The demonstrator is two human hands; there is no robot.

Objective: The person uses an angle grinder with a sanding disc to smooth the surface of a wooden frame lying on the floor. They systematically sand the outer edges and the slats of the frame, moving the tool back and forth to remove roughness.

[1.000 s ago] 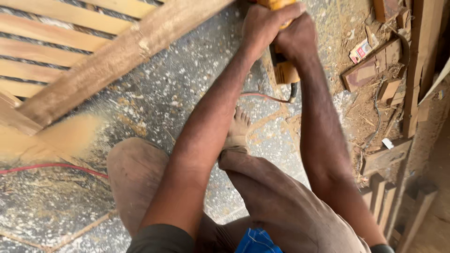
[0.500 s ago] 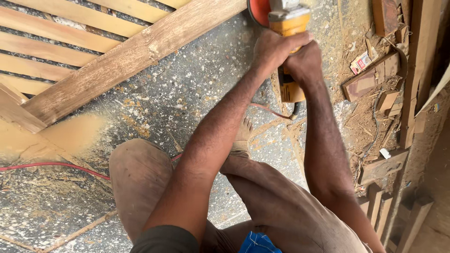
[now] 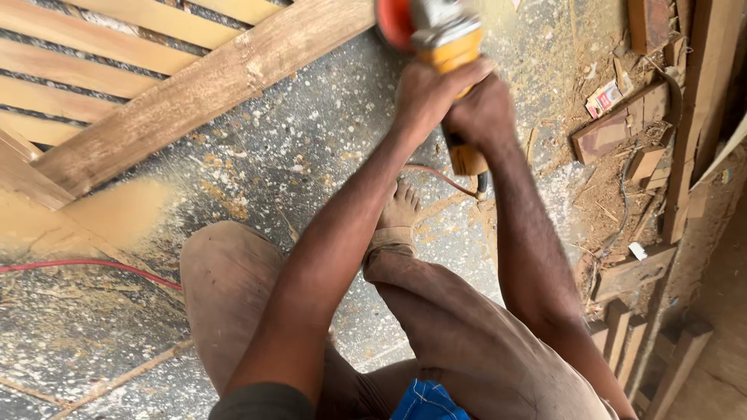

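We clamp both hands on the yellow angle grinder (image 3: 450, 54): our left hand (image 3: 424, 97) wraps its body, our right hand (image 3: 482, 117) grips just behind. Its orange disc guard (image 3: 394, 22) sits ahead of our knuckles, beside the wooden beam (image 3: 210, 85).

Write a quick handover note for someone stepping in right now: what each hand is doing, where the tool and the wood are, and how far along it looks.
Left hand: wrapped around the yellow grinder near its head.
Right hand: gripping the grinder's rear handle, cord trailing below.
The orange disc is at the end of the big wooden beam of the slatted frame; whether it touches is not clear.
Done: sawdust pile and dust across the floor show much sanding.
Left: can't tell how much of the beam remains.
Watch the red cable and the bare foot.
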